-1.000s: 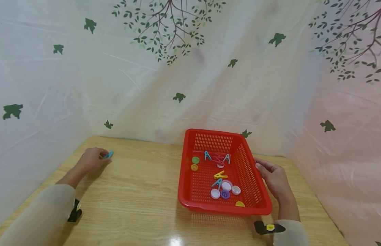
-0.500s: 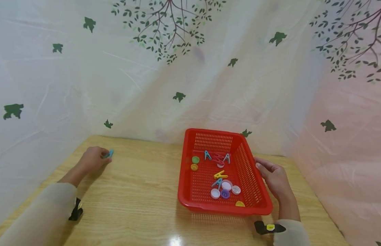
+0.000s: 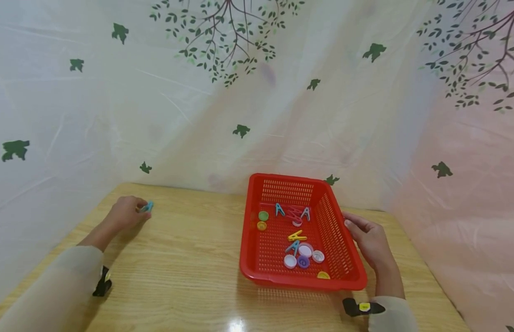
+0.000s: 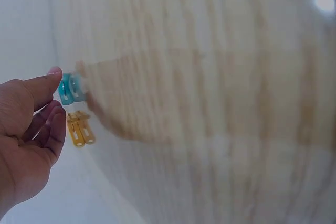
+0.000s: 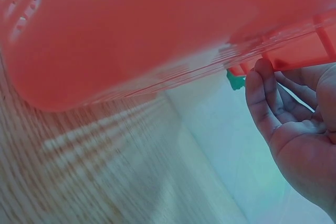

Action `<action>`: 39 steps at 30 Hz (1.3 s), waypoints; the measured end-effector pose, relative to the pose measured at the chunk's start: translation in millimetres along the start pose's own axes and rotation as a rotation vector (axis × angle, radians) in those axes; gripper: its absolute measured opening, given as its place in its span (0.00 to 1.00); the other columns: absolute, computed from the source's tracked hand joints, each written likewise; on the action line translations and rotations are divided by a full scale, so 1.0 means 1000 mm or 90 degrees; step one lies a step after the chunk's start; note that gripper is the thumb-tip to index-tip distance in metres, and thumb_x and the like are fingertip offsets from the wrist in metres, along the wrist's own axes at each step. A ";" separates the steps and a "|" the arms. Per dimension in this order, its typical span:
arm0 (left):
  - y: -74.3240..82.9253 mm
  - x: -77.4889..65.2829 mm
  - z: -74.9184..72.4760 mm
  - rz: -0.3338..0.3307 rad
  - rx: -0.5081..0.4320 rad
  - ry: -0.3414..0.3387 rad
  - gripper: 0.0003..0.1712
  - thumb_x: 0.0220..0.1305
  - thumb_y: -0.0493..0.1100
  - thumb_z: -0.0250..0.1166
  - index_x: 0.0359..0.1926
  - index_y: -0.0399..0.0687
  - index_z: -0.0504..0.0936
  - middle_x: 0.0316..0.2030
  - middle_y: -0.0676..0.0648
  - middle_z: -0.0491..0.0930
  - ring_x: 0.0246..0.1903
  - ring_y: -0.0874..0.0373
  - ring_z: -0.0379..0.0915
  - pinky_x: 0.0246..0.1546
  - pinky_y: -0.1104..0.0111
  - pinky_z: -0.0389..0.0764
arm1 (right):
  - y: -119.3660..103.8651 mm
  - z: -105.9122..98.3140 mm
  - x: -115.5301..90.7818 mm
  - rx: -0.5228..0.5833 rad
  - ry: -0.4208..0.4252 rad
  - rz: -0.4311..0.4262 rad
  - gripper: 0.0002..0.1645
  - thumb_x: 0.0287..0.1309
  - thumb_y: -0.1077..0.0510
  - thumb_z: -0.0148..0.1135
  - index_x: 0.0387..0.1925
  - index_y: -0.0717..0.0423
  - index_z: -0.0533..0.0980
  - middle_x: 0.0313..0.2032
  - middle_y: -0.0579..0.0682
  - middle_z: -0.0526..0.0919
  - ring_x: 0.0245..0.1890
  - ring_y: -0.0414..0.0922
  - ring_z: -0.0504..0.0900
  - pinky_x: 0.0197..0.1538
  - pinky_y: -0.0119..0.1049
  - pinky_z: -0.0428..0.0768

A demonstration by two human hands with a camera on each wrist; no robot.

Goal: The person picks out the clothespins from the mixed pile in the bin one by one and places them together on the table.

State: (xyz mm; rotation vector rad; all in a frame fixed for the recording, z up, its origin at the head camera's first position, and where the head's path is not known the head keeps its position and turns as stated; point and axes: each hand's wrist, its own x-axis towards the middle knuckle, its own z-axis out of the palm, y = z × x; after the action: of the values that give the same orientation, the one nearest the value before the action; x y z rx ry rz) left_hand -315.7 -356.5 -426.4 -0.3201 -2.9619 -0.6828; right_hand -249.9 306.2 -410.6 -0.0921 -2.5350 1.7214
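Note:
At the far left of the table, my left hand (image 3: 126,214) pinches a blue clothespin (image 3: 148,207) between thumb and fingers. In the left wrist view the same blue clothespin (image 4: 66,88) stands at the fingertips, and a yellow clothespin (image 4: 77,131) is just below it, beside the curled fingers. My right hand (image 3: 370,240) grips the right rim of a red plastic basket (image 3: 245,230). Its fingers curl under the rim in the right wrist view. Inside the basket lie blue clothespins (image 3: 279,210), a yellow clothespin (image 3: 297,236), pink clothespins (image 3: 293,214) and several bottle caps (image 3: 290,262).
A wooden table (image 3: 186,249) carries everything, with bare wood between my left hand and the basket. Behind it hangs a pale curtain (image 3: 190,152) with leaf prints, which also runs along both sides.
Hardly anything differs. My left hand shifts very slightly at the blue clothespin, while the right hand and the basket stay in place.

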 end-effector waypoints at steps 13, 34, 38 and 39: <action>0.019 0.017 -0.009 0.079 0.012 0.021 0.22 0.63 0.38 0.70 0.50 0.21 0.81 0.43 0.25 0.83 0.37 0.36 0.84 0.42 0.44 0.83 | -0.001 -0.001 0.001 -0.005 0.001 0.008 0.37 0.68 0.35 0.60 0.71 0.49 0.72 0.65 0.56 0.78 0.53 0.42 0.84 0.51 0.36 0.84; 0.109 0.065 0.003 0.176 -0.014 0.010 0.17 0.67 0.37 0.69 0.51 0.27 0.83 0.45 0.32 0.84 0.42 0.39 0.83 0.47 0.47 0.82 | -0.002 0.001 0.000 0.002 0.011 0.020 0.37 0.68 0.35 0.60 0.72 0.48 0.71 0.66 0.54 0.77 0.59 0.52 0.81 0.53 0.37 0.83; 0.133 0.069 0.008 0.200 -0.032 0.000 0.17 0.67 0.37 0.69 0.52 0.28 0.83 0.45 0.33 0.84 0.41 0.40 0.83 0.46 0.48 0.83 | -0.002 0.001 0.000 0.003 0.010 0.015 0.37 0.68 0.35 0.60 0.72 0.48 0.72 0.66 0.54 0.77 0.59 0.50 0.81 0.54 0.37 0.83; 0.139 0.070 0.009 0.203 -0.035 -0.004 0.17 0.67 0.37 0.69 0.52 0.28 0.83 0.45 0.33 0.84 0.41 0.40 0.83 0.46 0.49 0.83 | -0.002 0.001 0.000 0.005 0.011 0.014 0.37 0.68 0.35 0.60 0.71 0.48 0.72 0.66 0.54 0.78 0.59 0.50 0.82 0.54 0.37 0.83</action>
State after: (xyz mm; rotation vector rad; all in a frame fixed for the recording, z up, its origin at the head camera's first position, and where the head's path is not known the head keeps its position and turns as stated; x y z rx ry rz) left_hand -353.6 -218.0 -366.6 -0.7785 -2.8040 -0.7195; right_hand -249.9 304.0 -408.8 -0.1348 -2.5250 1.7302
